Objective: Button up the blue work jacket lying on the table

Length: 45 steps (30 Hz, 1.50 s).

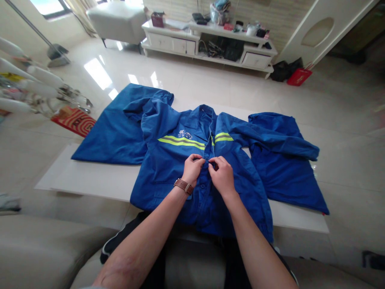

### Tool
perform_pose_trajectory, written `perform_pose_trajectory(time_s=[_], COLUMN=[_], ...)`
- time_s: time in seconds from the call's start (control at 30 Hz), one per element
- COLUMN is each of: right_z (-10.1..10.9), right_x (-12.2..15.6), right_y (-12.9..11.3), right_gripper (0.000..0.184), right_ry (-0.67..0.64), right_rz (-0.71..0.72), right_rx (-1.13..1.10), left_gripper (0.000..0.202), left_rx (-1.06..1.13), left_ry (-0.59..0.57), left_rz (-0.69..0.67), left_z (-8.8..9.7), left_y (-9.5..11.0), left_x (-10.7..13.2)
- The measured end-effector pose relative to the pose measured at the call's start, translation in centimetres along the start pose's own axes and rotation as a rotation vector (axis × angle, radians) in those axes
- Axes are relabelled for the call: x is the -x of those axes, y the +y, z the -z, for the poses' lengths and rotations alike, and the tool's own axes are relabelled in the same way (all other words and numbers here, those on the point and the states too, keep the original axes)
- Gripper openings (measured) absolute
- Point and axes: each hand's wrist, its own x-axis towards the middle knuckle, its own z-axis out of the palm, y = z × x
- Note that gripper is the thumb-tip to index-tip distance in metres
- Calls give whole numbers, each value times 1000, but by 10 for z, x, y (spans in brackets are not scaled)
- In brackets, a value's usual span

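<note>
A blue work jacket [168,168] with yellow-and-grey reflective stripes lies front up, its collar away from me and its sleeves spread to the sides. My left hand [193,167] pinches the front placket just below the stripe, at a button [206,161]. From the other side my right hand [221,171] pinches the same spot, fingertips almost touching those of the left. Another button [202,186] shows lower on the placket. The fingers partly hide the button and its buttonhole, so I cannot tell whether it is fastened.
Under the jacket is a low white table [90,176]. Folded blue garments [111,132] lie left and right of it. A rack with a red paper bag [73,120] stands at the left. Beyond are a white TV cabinet [171,43] and a red bag [300,77].
</note>
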Motion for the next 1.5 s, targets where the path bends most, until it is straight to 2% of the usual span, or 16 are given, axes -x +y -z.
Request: perform_pose_trajectory(time_s=[0.23,0.6,0.83,0.97,1.03,1.1,1.2,1.27,1.37,1.43,1.5], right_z=[1,3,2,1,1,2,5,6,6,4,2], right_x=[3,4,2,2,1,0,-3,-4,-5,-6,-5], right_y=[-7,-14,-11,-10,-8,-6,-3,-4,-7,-9,-7], right_gripper=[20,31,28,27,28,27,24,23,24,25,27], right_ry=[-30,-53,-5,20,28,5,-101,-155,-174,-184,-206], right_rz=[-3,-30,7,-21,-63,-125,-212,-254,-277,-270,-266], right_rx=[75,133,6,-11,21,67,133,176,201,185,169], left_gripper=[31,34,26,23,21,19,20,21,16,10,10], left_rx=[-6,-109,-166,-174,-269,-465,-816,-916,-837,-736,-670], left_ry=[-44,-123,-68,-67,-76,-111,-192,-181,-88,-99,-168], left_rz=[-53,-218,-222,-237,-283,-332,-409,-506,-633,-584,-481], left_z=[-1,0,-1,-3,-2,2,10,15,14,9,3], left_y=[3,2,-1,-7,-9,-7,5,17,28,25,16], left_x=[5,6,1,-5,-6,-6,-5,-8,-21,-33,-44])
